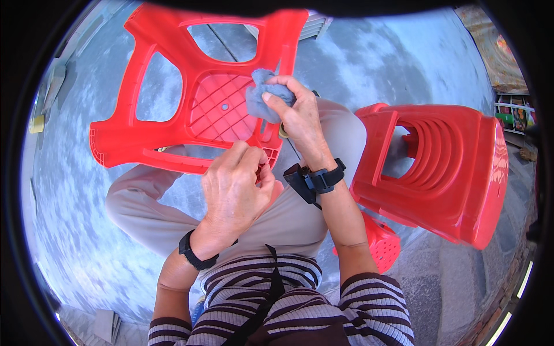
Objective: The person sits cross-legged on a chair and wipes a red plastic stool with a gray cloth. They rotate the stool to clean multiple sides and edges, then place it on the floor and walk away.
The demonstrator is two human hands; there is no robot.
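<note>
A red plastic stool is tipped over before me, its ribbed underside and splayed legs facing up. My left hand grips the foot of its near right leg, thumb and fingers pinched at the hollow end. In my right hand is a crumpled blue-grey cloth, held above the right edge of the seat's underside. Whether the cloth touches the plastic I cannot tell. Black straps circle both wrists, and a small dark device sits on the right one.
A second red plastic stool lies on its side to the right of my knee. Partly behind my right forearm is a smaller red piece with holes. A wire rack stands at the far right. Flat slabs lie at lower left.
</note>
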